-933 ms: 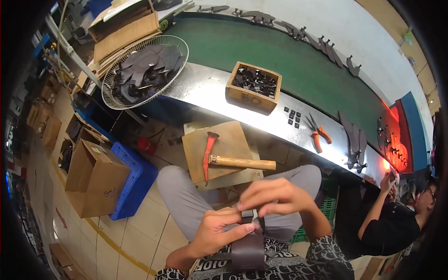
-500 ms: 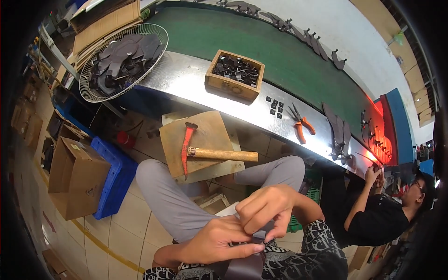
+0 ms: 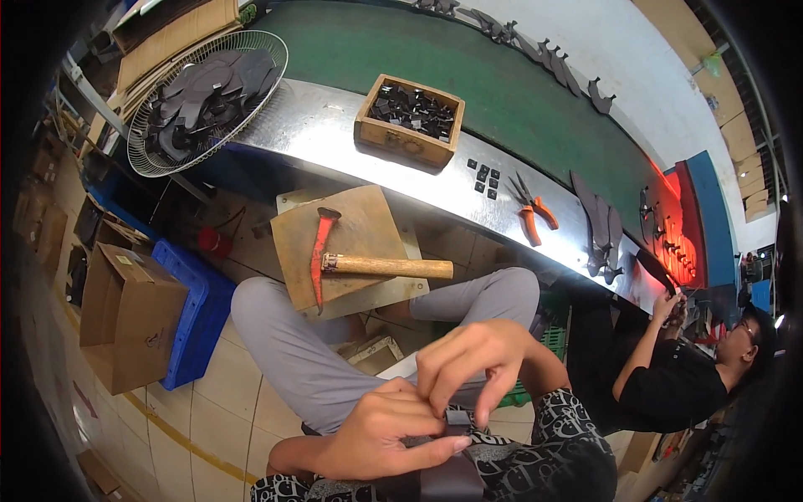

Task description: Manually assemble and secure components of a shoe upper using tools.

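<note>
My left hand (image 3: 372,435) is closed on a flat dark grey strap-like piece (image 3: 452,480), held low in front of my shirt, with the thumb lying across it. At the upper end of this piece sits a small dark square clip (image 3: 457,418). My right hand (image 3: 475,360) hovers over the clip, fingers curled and thumb apart from them on the other side. Its fingertips are close to the clip; whether they touch it I cannot tell. Beyond my hands, a red-headed hammer (image 3: 385,267) with a wooden handle rests on a brown board (image 3: 368,219).
On the metal bench edge (image 3: 322,117) stand a wooden box (image 3: 401,151) of small black clips and a wire basket (image 3: 280,63) of dark pieces. Several loose clips (image 3: 483,173) lie near orange-handled pliers (image 3: 534,216). At right, a co-worker (image 3: 677,376) handles a dark piece. Cardboard and blue boxes stand left.
My right thumb has come away from the clip, and the right hand has opened a little. The left hand keeps its hold on the strap-like piece. The whole view has shifted slightly.
</note>
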Tool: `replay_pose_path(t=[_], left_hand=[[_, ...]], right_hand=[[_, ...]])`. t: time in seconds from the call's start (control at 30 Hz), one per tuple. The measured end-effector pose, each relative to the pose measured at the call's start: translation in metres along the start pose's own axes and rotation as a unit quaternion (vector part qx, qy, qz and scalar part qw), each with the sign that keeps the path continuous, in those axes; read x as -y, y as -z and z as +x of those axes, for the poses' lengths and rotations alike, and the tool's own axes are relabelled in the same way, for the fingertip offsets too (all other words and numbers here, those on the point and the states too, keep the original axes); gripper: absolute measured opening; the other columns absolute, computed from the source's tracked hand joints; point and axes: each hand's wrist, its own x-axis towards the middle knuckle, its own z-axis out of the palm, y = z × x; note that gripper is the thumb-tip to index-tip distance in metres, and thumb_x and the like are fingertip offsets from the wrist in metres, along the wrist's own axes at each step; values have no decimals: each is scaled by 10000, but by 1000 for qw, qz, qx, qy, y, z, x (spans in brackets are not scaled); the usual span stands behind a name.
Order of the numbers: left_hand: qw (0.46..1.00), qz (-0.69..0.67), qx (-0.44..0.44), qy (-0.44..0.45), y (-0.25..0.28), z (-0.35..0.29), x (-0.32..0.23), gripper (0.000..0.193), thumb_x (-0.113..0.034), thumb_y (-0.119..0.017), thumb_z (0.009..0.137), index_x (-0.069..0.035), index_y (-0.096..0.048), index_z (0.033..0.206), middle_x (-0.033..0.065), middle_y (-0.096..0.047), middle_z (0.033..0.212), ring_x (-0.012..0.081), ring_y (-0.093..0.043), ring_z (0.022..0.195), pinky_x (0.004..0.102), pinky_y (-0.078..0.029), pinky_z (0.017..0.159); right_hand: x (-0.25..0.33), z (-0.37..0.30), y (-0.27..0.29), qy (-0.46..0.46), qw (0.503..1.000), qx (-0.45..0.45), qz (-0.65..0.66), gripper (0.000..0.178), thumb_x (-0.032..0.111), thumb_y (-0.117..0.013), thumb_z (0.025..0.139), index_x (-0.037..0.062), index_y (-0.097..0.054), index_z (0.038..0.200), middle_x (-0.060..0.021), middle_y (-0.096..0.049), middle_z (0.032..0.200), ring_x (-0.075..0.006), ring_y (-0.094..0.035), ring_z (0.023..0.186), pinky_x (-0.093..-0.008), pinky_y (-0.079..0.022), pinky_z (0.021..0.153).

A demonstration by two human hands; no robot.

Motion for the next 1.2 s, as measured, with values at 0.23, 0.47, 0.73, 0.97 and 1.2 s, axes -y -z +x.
replay_pose_path(t=[0.23, 0.47, 0.73, 0.97, 1.2], left_hand=[[998, 0, -39, 48, 2, -3, -1, 236, -175, -747, 814, -27, -636, 669, 47, -583, 617, 184, -558, 593, 284, -408, 685], [996, -11, -44, 72, 8, 0, 4, 288, -138, -726, 828, -13, -582, 612, 49, -465, 551, 181, -453, 521, 305, -356, 620], [973, -42, -137, 178, 10, -6, 20, 118, -119, -696, 813, -18, -755, 798, 59, -661, 643, 129, -500, 612, 264, -397, 653], [959, -40, -155, 234, 12, 10, 18, 144, -138, -682, 822, -16, -754, 796, 55, -677, 659, 121, -511, 645, 270, -402, 661], [942, -69, -171, 282, 2, 44, 37, 124, -104, -681, 828, 2, -746, 827, 66, -596, 644, 144, -532, 665, 258, -400, 655]], right_hand=[[-2, -15, -1, -120, 953, -239, -142, 538, 461, -531, 957, -66, -642, 952, -171, -647, 918, -273, -640, 801, -363, -502, 715], [-42, 1, 23, -267, 693, -253, -621, 330, 293, -664, 869, 40, -588, 1067, -120, -609, 1046, -304, -583, 945, -373, -449, 830], [-9, -154, 87, -329, 333, -531, -706, 295, 267, -673, 840, 23, -604, 990, -161, -610, 972, -363, -578, 918, -459, -427, 844], [-12, -210, 108, -442, 386, -460, -667, 400, 386, -630, 865, 42, -549, 1052, -117, -576, 1065, -323, -555, 1019, -457, -423, 831], [-7, -181, 59, -296, 430, -468, -713, 549, 313, -726, 796, -17, -521, 1183, -175, -522, 1238, -358, -531, 1118, -457, -390, 981]])
